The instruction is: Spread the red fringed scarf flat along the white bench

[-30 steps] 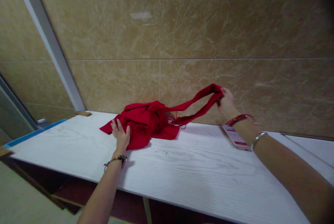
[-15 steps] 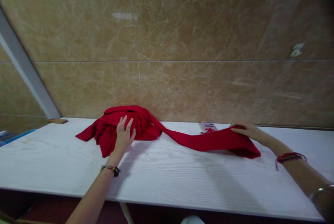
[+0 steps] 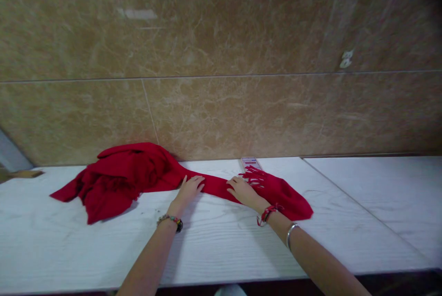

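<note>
Head view: left hand (image 3: 188, 190) and right hand (image 3: 244, 192) rest loosely spread fingers on a fringed red cloth scarf (image 3: 216, 187); white wood-grain tabletop (image 3: 214, 245) stretches to its front edge (image 3: 207, 282).

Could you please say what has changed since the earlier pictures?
The right hand moved left along the cloth, from its end; the left hand moved right, from the bunched part. Both now rest on its middle. The bunched part stayed by the wall.
</note>
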Tool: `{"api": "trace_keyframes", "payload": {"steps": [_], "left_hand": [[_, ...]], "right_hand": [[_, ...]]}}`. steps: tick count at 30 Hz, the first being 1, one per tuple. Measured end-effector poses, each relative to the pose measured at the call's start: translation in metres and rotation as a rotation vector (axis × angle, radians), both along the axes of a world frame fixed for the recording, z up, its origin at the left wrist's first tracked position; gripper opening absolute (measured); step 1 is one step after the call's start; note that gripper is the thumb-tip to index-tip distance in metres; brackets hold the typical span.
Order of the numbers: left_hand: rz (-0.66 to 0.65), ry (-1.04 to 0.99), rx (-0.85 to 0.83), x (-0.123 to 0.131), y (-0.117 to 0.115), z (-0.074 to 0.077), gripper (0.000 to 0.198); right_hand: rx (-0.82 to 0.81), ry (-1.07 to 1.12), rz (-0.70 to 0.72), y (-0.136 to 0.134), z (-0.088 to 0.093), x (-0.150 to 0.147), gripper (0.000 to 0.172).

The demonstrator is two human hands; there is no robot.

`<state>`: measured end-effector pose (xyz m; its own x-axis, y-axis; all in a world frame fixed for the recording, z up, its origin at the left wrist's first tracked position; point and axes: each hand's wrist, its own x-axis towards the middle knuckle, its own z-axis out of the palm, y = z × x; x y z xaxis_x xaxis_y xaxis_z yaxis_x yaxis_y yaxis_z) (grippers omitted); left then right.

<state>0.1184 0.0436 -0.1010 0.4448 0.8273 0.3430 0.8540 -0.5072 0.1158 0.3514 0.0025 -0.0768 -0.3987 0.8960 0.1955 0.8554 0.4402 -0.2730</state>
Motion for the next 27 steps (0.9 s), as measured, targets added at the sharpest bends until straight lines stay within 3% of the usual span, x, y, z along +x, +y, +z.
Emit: {"api": "trace_keyframes", "payload": {"steps": [4,8,12,16,19,21,23,25,27], "left_hand": [[0.008,0.023,-0.004,0.006,-0.002,0.006,0.028],[-0.069,0.031,-0.005,0.012,-0.009,0.015,0.03],[-0.092,0.045,0.134,0.008,-0.012,0.023,0.033],[0.031,0.042,0.265,-0.008,-0.006,0.023,0.037],[0.052,-0.001,0.265,-0.016,0.002,0.022,0.033],[0.005,-0.062,0.223,-0.012,0.002,0.022,0.031],[-0.065,-0.141,0.183,-0.001,-0.004,0.024,0.032],[-0.134,-0.211,0.158,0.017,-0.016,0.027,0.034],[-0.211,-0.237,0.111,0.034,-0.029,0.03,0.036]], "right_hand": [[-0.017,0.014,0.02,0.002,0.001,0.016,0.02],[-0.04,0.006,0.068,0.0,0.012,0.032,0.02],[-0.104,-0.057,0.12,-0.008,0.025,0.051,0.021],[-0.249,-0.191,0.003,-0.018,0.035,0.085,0.021],[-0.225,-0.234,-0.165,-0.021,0.042,0.105,0.022],[-0.144,-0.246,-0.274,-0.022,0.048,0.103,0.022],[-0.021,-0.185,-0.266,-0.023,0.051,0.086,0.022],[0.106,-0.037,-0.104,-0.025,0.051,0.061,0.029],[0.133,0.081,0.07,-0.028,0.044,0.037,0.047]]}}
